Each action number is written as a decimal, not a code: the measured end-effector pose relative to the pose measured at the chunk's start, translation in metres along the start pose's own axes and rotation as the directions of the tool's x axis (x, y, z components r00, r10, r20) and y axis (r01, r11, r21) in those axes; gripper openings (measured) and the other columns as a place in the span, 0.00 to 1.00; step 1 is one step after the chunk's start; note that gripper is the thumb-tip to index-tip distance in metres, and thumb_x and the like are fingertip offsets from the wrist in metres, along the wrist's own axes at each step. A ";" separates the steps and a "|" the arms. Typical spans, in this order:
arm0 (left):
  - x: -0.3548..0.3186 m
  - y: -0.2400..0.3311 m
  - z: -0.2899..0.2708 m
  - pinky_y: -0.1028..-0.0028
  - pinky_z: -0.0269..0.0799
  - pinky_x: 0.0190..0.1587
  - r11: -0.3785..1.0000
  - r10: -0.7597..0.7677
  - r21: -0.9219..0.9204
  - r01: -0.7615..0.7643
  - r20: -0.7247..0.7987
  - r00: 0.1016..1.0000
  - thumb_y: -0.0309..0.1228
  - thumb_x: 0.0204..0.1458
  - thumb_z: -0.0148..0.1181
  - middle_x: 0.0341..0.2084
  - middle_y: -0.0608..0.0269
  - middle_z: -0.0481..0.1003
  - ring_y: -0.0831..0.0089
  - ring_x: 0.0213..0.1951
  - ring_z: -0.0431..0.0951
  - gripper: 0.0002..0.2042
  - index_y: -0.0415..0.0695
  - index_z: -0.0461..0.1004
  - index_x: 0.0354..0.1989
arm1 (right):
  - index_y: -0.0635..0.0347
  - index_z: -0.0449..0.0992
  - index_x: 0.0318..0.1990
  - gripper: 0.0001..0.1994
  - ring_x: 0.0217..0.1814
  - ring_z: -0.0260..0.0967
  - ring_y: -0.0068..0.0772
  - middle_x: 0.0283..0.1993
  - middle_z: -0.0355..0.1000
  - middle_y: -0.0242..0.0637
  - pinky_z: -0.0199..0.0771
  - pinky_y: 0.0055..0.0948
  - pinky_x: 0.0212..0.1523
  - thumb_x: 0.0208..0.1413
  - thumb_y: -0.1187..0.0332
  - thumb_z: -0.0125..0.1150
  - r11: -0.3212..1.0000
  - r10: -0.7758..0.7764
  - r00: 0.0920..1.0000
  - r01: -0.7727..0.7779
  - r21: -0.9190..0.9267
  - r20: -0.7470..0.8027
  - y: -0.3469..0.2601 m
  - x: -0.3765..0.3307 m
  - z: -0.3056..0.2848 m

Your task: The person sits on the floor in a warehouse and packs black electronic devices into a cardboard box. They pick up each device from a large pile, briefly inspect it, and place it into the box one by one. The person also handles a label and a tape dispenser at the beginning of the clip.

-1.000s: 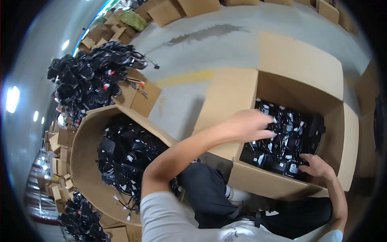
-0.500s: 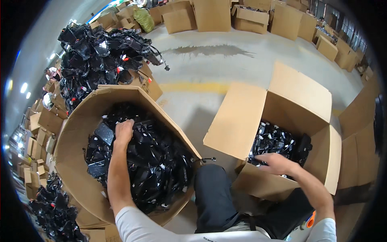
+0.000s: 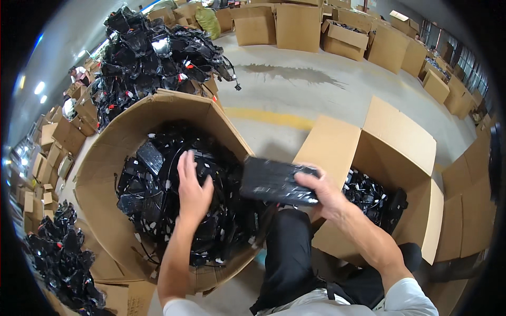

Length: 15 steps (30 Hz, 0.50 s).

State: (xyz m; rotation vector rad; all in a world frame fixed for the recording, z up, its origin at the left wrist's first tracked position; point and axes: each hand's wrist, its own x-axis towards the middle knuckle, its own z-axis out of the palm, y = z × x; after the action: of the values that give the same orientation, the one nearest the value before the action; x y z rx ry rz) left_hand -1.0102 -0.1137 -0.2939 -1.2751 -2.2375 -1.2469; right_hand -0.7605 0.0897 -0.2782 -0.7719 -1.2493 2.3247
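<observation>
My right hand (image 3: 328, 196) grips a flat black rectangular part (image 3: 270, 180) with a shiny, film-like surface. It holds this part up between the two boxes, above my knee. Over the large rounded cardboard box (image 3: 100, 179) on the left, my left hand (image 3: 194, 194) is open, fingers spread, with nothing in it. Below that hand lies a heap of black parts with cables and small white connectors (image 3: 150, 213). The square cardboard box (image 3: 398, 158) on the right, flaps folded out, contains similar black parts with white connectors (image 3: 366, 200).
A tall pile of black wired parts (image 3: 153, 58) rises behind the left box. Another heap (image 3: 60, 258) lies at the lower left. Cardboard boxes (image 3: 298, 29) line the far side, near a green sack (image 3: 208, 22). A dark stain (image 3: 295, 72) marks the floor.
My right hand has left the right box and moved left, now with the black rectangular part in it. The left hand has lifted off the heap and spread its fingers. The view has shifted.
</observation>
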 end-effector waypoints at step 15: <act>0.011 0.042 -0.022 0.74 0.77 0.44 0.639 -0.322 -0.731 0.238 0.027 0.946 0.24 0.59 0.64 0.37 0.64 0.81 0.80 0.37 0.79 0.10 0.34 0.78 0.47 | 0.67 0.70 0.62 0.22 0.53 0.69 0.25 0.52 0.74 0.37 0.71 0.27 0.56 0.64 0.67 0.64 0.693 -0.689 0.687 0.533 -0.486 -0.229 -0.036 -0.047 -0.060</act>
State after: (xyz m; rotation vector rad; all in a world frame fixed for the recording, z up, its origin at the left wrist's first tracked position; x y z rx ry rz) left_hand -0.9864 -0.1150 -0.2515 -1.0261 -1.9469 -2.4454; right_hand -0.6839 0.1197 -0.2617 -0.7285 -1.4934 1.3001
